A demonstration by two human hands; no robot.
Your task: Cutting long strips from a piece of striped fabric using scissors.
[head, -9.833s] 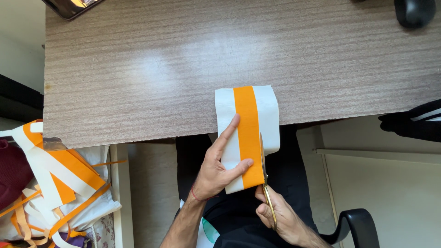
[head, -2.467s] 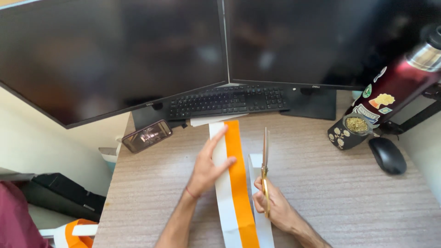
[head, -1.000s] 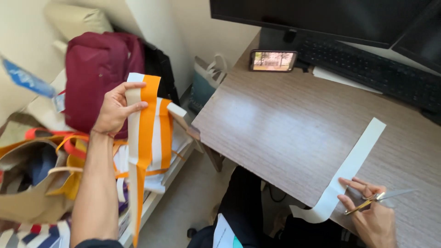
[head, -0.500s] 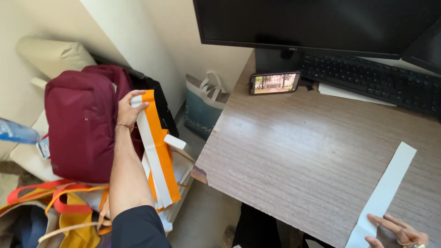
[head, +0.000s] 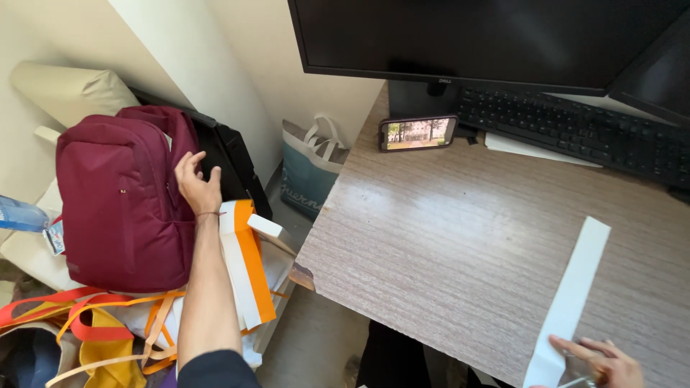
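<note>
Maroon backpack (head: pixel 122 201), orange-and-white striped strip (head: pixel 246 269) over orange, red and yellow scraps (head: pixel 93 334), plain white paper strip (head: pixel 571 298) on grey-brown woodgrain desk (head: pixel 445 244), black keyboard (head: pixel 575 129) and monitor (head: pixel 460 36), teal-and-white bag (head: pixel 309 169).

just one view here, worn on the head, looking steeply down and turned off toward the table's (head: pixel 460 237) left edge. table fills 3 o'clock, floor clutter with a maroon backpack (head: pixel 122 201) sits around 9, monitors (head: pixel 474 36) up at 12. both forearms run out the bottom, so it's close in.
</note>
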